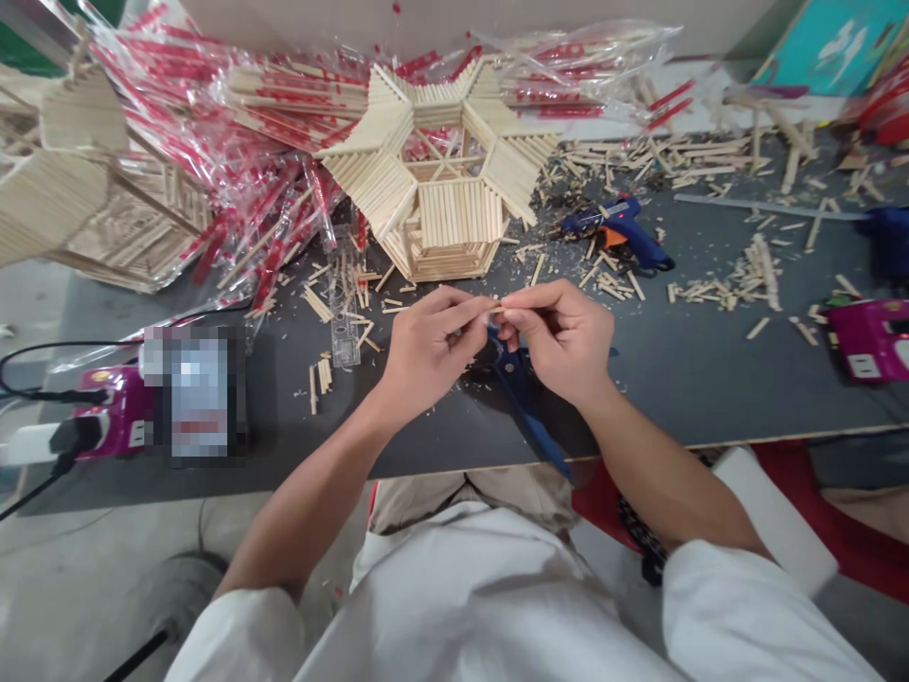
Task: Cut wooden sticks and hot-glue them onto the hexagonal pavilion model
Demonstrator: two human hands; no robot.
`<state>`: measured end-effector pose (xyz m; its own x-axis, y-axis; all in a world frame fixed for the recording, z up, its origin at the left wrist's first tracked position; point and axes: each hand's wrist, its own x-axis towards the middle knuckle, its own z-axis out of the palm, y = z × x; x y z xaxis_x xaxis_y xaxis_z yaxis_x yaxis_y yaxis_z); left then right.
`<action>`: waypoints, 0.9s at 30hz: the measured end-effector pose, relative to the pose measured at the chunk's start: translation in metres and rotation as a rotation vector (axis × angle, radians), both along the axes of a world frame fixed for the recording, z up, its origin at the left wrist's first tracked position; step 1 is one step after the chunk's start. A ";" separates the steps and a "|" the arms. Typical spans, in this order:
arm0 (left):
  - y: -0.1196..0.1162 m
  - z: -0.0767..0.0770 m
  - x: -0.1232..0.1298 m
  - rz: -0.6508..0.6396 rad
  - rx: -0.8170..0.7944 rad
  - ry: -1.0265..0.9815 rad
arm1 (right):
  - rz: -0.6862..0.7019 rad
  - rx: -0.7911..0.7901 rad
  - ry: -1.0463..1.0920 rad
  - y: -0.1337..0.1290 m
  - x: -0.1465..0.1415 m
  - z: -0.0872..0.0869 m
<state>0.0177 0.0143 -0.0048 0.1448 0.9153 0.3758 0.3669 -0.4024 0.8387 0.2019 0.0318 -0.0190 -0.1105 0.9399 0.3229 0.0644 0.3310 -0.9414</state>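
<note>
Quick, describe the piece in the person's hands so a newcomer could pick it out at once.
On the dark grey worktable, find the big hexagonal wooden-stick model. Just in front of it, the left hand and right hand meet. The short pale wooden stick between them is the one held up, unlike the loose scraps on the table.

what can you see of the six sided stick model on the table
The stick model is a six-sided structure of thin, pale wooden sticks laid side by side into flat panels. Wide panels flare outward around its top, with crossed sticks in the open centre, above a lower band of stacked sticks. It stands on the dark tabletop, in front of clear plastic packs with red print, with loose stick bits scattered nearby.
</note>
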 end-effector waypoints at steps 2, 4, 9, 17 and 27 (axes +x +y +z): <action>-0.002 0.001 0.002 0.016 0.013 -0.002 | 0.003 0.014 0.011 0.000 -0.001 0.000; -0.003 0.002 0.004 0.043 0.028 0.015 | -0.015 0.021 0.001 -0.001 -0.001 0.000; -0.005 0.002 0.009 0.070 0.056 0.049 | -0.051 0.032 -0.057 -0.002 0.000 0.001; -0.004 0.004 0.005 0.026 -0.010 -0.016 | -0.036 0.028 -0.056 -0.001 0.003 0.005; -0.015 0.002 0.007 0.009 -0.130 -0.144 | -0.018 -0.052 -0.029 -0.001 0.006 0.009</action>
